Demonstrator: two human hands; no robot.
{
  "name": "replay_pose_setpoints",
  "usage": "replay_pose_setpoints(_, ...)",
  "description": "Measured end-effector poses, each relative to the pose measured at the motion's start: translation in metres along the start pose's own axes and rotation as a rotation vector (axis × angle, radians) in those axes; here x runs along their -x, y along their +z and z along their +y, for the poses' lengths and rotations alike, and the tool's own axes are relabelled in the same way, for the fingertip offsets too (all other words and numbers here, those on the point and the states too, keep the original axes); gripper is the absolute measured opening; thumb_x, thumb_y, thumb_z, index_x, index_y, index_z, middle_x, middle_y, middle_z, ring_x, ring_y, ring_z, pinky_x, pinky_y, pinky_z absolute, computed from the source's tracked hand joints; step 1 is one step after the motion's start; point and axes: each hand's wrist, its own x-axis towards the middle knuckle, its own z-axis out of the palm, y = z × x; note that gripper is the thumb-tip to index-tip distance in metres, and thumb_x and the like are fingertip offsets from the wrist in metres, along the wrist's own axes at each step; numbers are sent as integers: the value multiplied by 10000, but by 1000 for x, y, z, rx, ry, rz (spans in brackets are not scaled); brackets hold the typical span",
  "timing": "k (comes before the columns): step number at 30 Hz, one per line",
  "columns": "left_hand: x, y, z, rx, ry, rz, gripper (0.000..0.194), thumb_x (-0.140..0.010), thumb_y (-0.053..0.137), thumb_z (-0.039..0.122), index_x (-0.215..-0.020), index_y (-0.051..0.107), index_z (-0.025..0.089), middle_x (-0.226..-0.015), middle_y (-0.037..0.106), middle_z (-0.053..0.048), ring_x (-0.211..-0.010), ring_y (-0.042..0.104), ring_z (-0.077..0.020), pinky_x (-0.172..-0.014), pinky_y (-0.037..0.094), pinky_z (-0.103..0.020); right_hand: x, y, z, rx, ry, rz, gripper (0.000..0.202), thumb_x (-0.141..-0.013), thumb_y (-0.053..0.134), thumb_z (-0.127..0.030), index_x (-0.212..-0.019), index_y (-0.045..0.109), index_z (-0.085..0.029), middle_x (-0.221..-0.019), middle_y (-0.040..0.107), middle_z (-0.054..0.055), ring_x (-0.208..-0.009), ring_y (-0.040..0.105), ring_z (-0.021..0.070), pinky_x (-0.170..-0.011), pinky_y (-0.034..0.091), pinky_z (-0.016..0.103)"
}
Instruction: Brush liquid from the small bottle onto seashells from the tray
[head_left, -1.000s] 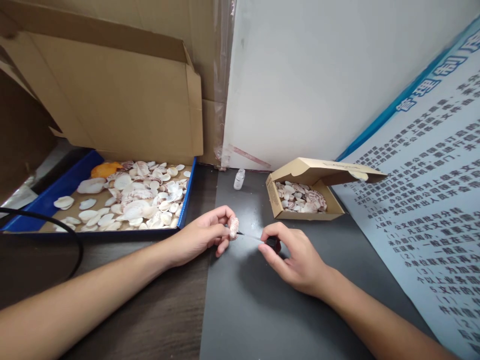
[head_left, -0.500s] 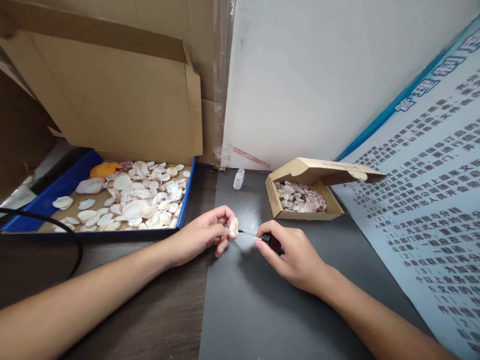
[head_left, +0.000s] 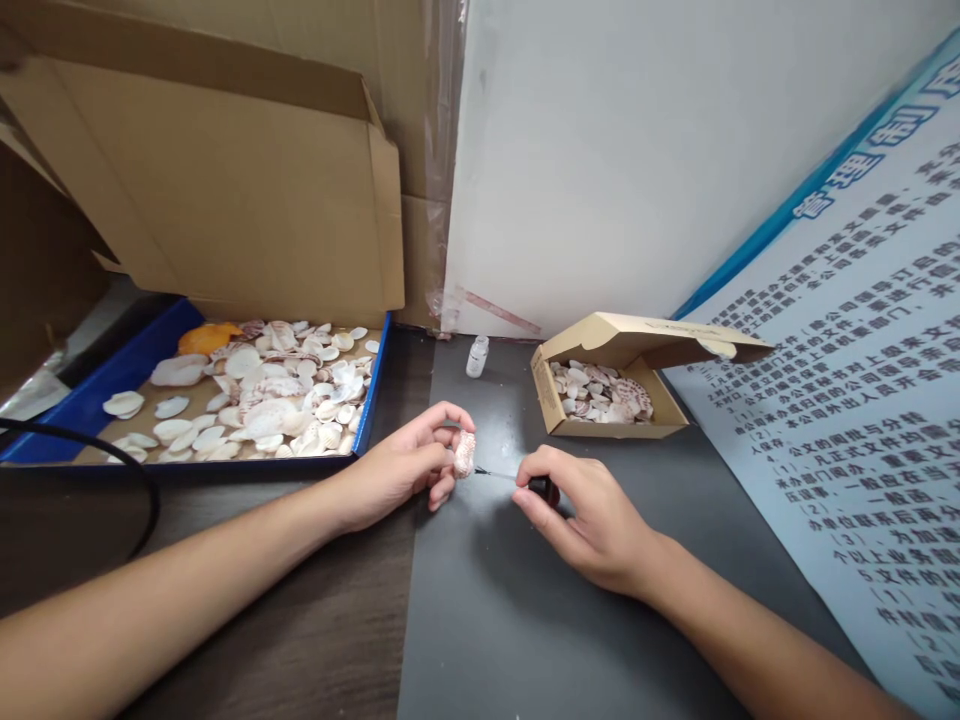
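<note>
Between the thumb and fingers of my left hand point(head_left: 424, 458) is a small pinkish-white speckled seashell point(head_left: 464, 455), held above the dark mat. My right hand point(head_left: 589, 510) pinches the black cap of a small applicator brush point(head_left: 499, 475). Its thin pale stem points left, and the dark bristle tip is close to the shell's right side; whether they touch I cannot tell. Behind the hands, a small clear bottle point(head_left: 477, 357) with a white label stands upright without a cap.
A blue-edged cardboard box point(head_left: 365, 400) full of shells point(head_left: 270, 420) lies open at the left. On the right is a smaller open carton point(head_left: 615, 432) with more shells. A black cable point(head_left: 154, 500) curves at the far left, and a printed poster point(head_left: 862, 380) leans along the right.
The brush has drawn back slightly to the right, with my right hand a little lower. The shell has turned and shifted slightly left in my left hand.
</note>
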Motion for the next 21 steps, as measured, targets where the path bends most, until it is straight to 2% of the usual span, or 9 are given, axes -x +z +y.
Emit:
replay_pose_setpoints(4,0,0,-1,-10,3,-2,260,-815,532,113,-1046,496,228,-781,560,50,-471,438,-45,-485,379,-195,-1,1,2,-7,-33,-54,124,-1005,464,-237,-921,551,-212,-739,537,-15,-605,475,120,-568,384,240)
replay_pose_setpoints(9,-1,0,-2,-9,-6,-11,241,-811,536,111,-1025,503,217,-763,546,51,-470,436,-46,-477,378,-195,1,1,3,-81,16,-49,69,-982,485,-221,-924,522,-221,-775,519,-16,-643,490,125,-611,402,261)
replay_pose_setpoints(12,-1,0,-1,3,-4,0,241,-812,540,107,-1023,498,216,-756,525,58,-473,423,-45,-479,393,-198,3,-1,1,-124,16,-53,49,-957,484,-198,-964,525,-223,-812,535,-3,-665,515,134,-633,422,277)
replay_pose_setpoints(15,-1,1,0,19,-4,9,256,-805,553,108,-1029,499,219,-768,513,60,-479,411,-42,-485,405,-201,1,-2,-1,-122,9,-83,116,-928,473,-174,-1012,540,-219,-838,565,14,-671,528,144,-633,431,286)
replay_pose_setpoints(21,-1,2,0,19,-4,9,287,-783,603,115,-1027,495,224,-773,505,63,-477,391,-36,-478,391,-200,-1,-3,-1,-57,35,-84,130,-925,432,-174,-968,548,-213,-809,593,16,-668,534,154,-625,429,290)
